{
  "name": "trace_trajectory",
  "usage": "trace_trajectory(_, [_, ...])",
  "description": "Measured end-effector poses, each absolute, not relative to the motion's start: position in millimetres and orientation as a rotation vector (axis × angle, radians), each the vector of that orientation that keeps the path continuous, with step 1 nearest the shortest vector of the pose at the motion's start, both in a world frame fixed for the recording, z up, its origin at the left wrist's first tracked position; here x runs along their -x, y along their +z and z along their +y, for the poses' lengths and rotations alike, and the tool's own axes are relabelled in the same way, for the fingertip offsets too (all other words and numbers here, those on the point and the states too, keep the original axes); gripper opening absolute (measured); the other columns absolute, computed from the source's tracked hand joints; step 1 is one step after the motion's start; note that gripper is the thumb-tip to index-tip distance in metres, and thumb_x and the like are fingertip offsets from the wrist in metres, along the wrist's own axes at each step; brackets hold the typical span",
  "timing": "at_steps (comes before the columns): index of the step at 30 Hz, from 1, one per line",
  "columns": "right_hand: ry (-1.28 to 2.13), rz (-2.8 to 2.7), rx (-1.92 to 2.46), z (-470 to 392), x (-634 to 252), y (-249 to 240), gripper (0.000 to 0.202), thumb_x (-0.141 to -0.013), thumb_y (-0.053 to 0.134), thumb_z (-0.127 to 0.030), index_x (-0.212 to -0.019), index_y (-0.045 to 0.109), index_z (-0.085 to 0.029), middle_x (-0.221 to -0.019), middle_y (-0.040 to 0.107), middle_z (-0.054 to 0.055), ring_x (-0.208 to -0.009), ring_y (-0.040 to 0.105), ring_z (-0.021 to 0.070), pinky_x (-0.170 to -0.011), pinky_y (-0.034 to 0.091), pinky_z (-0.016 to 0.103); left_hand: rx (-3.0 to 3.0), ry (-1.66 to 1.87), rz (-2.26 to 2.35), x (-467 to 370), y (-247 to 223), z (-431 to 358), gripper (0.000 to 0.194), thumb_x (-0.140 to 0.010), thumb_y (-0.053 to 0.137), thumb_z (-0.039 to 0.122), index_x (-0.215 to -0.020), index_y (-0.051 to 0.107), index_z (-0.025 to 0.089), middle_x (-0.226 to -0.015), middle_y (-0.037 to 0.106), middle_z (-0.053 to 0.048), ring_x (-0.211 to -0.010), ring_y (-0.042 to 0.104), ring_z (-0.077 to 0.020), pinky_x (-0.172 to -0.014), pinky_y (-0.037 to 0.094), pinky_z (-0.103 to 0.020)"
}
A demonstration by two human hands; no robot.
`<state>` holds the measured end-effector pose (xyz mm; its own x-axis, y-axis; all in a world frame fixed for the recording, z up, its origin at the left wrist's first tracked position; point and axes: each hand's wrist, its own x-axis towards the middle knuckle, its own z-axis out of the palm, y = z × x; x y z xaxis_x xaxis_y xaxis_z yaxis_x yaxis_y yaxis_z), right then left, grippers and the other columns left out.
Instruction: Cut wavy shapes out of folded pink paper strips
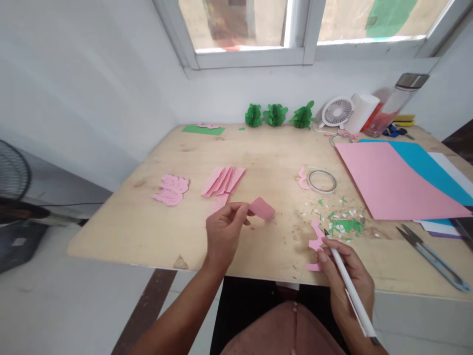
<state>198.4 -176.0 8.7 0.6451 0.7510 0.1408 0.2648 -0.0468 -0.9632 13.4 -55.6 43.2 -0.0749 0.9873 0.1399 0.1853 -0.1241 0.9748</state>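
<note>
Between the thumb and fingers of my left hand (227, 229) is a small pink paper piece (262, 209), held over the table. My right hand (345, 276) is closed around a white pen (349, 283), its dark tip pointing up and left; the same fingers pinch a curvy pink paper cutout (316, 241). Pleated pink paper strips (224, 181) lie just beyond my left hand. A stack of wavy pink cutouts (172, 189) rests farther left. Green and white paper scraps (346, 225) are scattered beyond my right hand.
Scissors (432, 257) and large pink sheets (402, 180) are at the right. A tape ring (321, 181) lies right of centre. Along the wall stand green paper shapes (275, 115), a small fan (337, 113) and a bottle (395, 106). Green paper (203, 130) lies back left.
</note>
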Motion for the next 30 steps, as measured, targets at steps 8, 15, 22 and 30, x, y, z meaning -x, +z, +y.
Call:
trace_trajectory(8, [0.502, -0.835, 1.628, -176.9, -196.9, 7.5, 0.031, -0.076, 0.072, -0.042, -0.097, 0.070, -0.020, -0.080, 0.071, 0.003, -0.066, 0.067, 0.0161, -0.056, 0.057, 0.021, -0.983, 1.251, 1.218, -12.9, 46.3, -44.7, 0.022, -0.072, 0.070, 0.035, -0.069, 0.066, 0.013, -0.066, 0.066, -0.003, -0.061, 0.062, -0.0132, -0.050, 0.047, -0.022])
trace_trajectory(15, [0.551, -0.824, 1.667, -177.7, -197.6, 7.0, 0.033, -0.075, 0.073, -0.043, -0.099, 0.069, -0.021, -0.084, 0.072, 0.002, -0.066, 0.066, 0.0142, -0.058, 0.057, 0.019, -0.988, 1.220, 1.208, -13.3, 46.0, -46.0, 0.026, -0.071, 0.071, 0.037, -0.069, 0.066, 0.012, -0.056, 0.062, -0.002, -0.049, 0.055, -0.0106, -0.046, 0.044, -0.021])
trace_trajectory(22, [0.485, -0.870, 1.661, -177.1, -197.1, 7.3, 0.031, -0.076, 0.071, -0.044, -0.097, 0.070, -0.021, -0.081, 0.072, 0.002, -0.066, 0.067, 0.0150, -0.057, 0.056, 0.019, -1.084, 1.260, 1.219, -17.9, 46.7, -52.5, 0.020, -0.076, 0.069, 0.033, -0.073, 0.068, 0.013, -0.052, 0.064, 0.000, -0.047, 0.058, -0.0105, -0.047, 0.046, -0.021])
trace_trajectory(30, [0.472, -0.892, 1.648, -176.4, -196.3, 10.4, 0.029, -0.076, 0.071, -0.042, -0.094, 0.069, -0.021, -0.078, 0.071, 0.002, -0.058, 0.063, 0.0124, -0.053, 0.054, 0.018, -1.572, 1.397, 1.174, -19.3, 42.2, -69.0, 0.013, -0.086, 0.062, 0.025, -0.081, 0.071, 0.017, -0.066, 0.071, 0.001, -0.060, 0.067, -0.0113, -0.059, 0.057, -0.021])
